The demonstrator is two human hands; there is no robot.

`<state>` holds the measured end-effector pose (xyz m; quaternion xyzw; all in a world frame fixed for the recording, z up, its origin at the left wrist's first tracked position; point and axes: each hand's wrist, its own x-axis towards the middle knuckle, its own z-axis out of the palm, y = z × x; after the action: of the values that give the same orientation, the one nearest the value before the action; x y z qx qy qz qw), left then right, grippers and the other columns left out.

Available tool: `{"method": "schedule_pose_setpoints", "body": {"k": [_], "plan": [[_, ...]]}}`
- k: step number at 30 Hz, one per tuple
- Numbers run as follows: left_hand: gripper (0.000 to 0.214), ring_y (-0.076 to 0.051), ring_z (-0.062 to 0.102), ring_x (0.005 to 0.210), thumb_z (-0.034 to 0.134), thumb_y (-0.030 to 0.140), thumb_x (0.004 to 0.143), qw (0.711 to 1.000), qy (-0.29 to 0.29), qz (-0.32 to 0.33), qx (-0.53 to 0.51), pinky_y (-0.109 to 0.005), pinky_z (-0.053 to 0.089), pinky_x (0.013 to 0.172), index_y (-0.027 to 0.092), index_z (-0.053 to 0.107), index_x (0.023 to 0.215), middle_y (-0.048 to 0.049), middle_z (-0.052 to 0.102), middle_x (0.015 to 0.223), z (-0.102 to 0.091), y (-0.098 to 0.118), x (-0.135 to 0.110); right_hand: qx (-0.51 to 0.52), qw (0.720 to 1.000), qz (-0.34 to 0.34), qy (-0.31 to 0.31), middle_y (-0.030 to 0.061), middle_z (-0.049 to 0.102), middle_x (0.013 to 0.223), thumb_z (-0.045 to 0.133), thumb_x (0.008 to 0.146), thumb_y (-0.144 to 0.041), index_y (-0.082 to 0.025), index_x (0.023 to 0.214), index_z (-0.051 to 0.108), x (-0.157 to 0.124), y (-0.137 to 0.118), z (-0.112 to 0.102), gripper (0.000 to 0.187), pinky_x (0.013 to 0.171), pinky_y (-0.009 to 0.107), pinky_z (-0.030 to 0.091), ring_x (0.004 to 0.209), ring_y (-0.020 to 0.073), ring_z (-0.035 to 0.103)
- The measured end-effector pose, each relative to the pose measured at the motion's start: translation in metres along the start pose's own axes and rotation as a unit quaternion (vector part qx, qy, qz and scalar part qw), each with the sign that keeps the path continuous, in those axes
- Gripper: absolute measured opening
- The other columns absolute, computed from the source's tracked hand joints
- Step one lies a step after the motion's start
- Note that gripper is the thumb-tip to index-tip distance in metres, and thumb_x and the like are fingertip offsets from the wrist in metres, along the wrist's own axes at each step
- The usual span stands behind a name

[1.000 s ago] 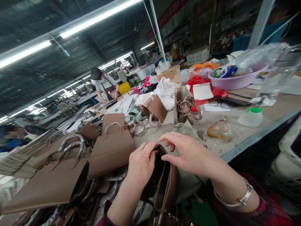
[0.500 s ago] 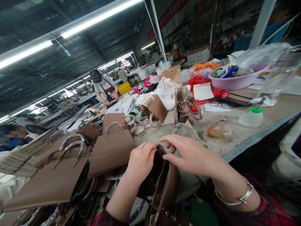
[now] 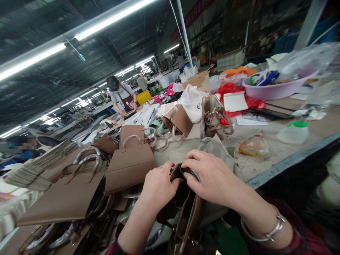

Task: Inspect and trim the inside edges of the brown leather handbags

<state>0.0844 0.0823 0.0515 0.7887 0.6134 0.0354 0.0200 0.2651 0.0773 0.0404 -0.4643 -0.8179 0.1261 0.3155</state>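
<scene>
At the near edge of the surface (image 3: 268, 156), in the head view, both hands are clamped on the top rim of a brown bag (image 3: 190, 216) that stands upright against the person's lap, its mouth facing up. The left hand (image 3: 159, 186) pinches the rim from the left with its fingers curled inward. The right hand (image 3: 209, 177), with a silver bracelet (image 3: 275, 228) on its wrist, now has its fingers folded down over the same dark edge. 1 second ago those fingers were spread and lifted above the opening. Since then the 2 hands have drawn together until they touch, and the rim looks squeezed between them, so the work seems to have gone from reaching into the mouth to pressing its edge. Just left of the hands lie flat brown bags (image 3: 130, 166) with plastic-wrapped handles (image 3: 87, 156). Farther off, a bottle with a green cap (image 3: 293, 131) sits well apart.
</scene>
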Motion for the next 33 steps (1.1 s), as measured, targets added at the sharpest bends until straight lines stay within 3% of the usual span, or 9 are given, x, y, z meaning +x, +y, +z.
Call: {"method": "schedule_pose_setpoints", "body": {"k": [3,7,14,22,27,33], "plan": [[0.013,-0.021,0.065,0.072,0.058,0.032,0.08,1.0,-0.019,-0.005,-0.012,-0.027,0.039,0.062,0.023,0.061,0.087,-0.0018,0.069,0.076,-0.002,-0.002,-0.005,-0.053,0.998,0.004,0.019,0.0048,0.057,0.092,0.062,0.082,-0.036,-0.021,0.081,0.068,0.003,-0.007,0.007,0.016,0.077,0.035,0.038,0.09,0.0216,0.05],[0.012,-0.019,0.065,0.072,0.058,0.032,0.082,0.998,-0.034,0.003,-0.058,-0.025,0.04,0.063,0.022,0.064,0.087,-0.0012,0.07,0.076,0.001,-0.005,-0.008,-0.094,0.995,0.023,0.031,0.0055,0.058,0.09,0.066,0.078,-0.033,-0.022,0.076,0.07,0.01,-0.005,0.015,0.012,0.078,0.037,0.036,0.093,0.0235,0.047],[0.041,-0.022,0.068,0.086,0.056,0.035,0.085,0.998,0.009,-0.014,-0.067,-0.029,0.047,0.077,0.027,0.056,0.125,-0.0029,0.073,0.095,0.007,-0.005,-0.001,-0.044,0.996,0.073,0.003,0.0027,0.059,0.084,0.06,0.081,-0.016,-0.022,0.071,0.072,0.022,-0.001,0.02,0.017,0.078,0.035,0.034,0.089,0.0202,0.046],[0.033,-0.016,0.066,0.089,0.048,0.017,0.087,0.984,0.006,0.045,-0.173,-0.024,0.047,0.078,0.029,0.064,0.113,0.0021,0.071,0.103,0.009,-0.003,0.009,0.069,0.996,-0.063,-0.013,0.0026,0.057,0.09,0.062,0.078,-0.009,-0.024,0.072,0.072,0.015,0.018,0.016,0.019,0.081,0.031,0.037,0.091,0.0179,0.045],[0.029,-0.017,0.065,0.088,0.049,0.022,0.088,0.975,0.009,0.042,-0.217,-0.024,0.047,0.08,0.029,0.067,0.11,0.0029,0.072,0.1,0.011,-0.004,0.009,0.027,0.999,-0.012,0.041,0.0034,0.059,0.086,0.061,0.079,-0.012,-0.021,0.071,0.071,0.016,0.02,0.014,0.016,0.081,0.034,0.039,0.089,0.0193,0.046],[0.025,-0.017,0.066,0.083,0.051,0.024,0.087,0.981,0.015,0.018,-0.195,-0.024,0.046,0.073,0.026,0.071,0.103,0.0012,0.074,0.095,0.01,-0.001,0.009,-0.018,0.996,0.028,0.087,0.0032,0.063,0.083,0.058,0.078,-0.013,-0.019,0.066,0.067,0.017,0.016,0.018,0.017,0.079,0.032,0.04,0.086,0.019,0.051]]}}
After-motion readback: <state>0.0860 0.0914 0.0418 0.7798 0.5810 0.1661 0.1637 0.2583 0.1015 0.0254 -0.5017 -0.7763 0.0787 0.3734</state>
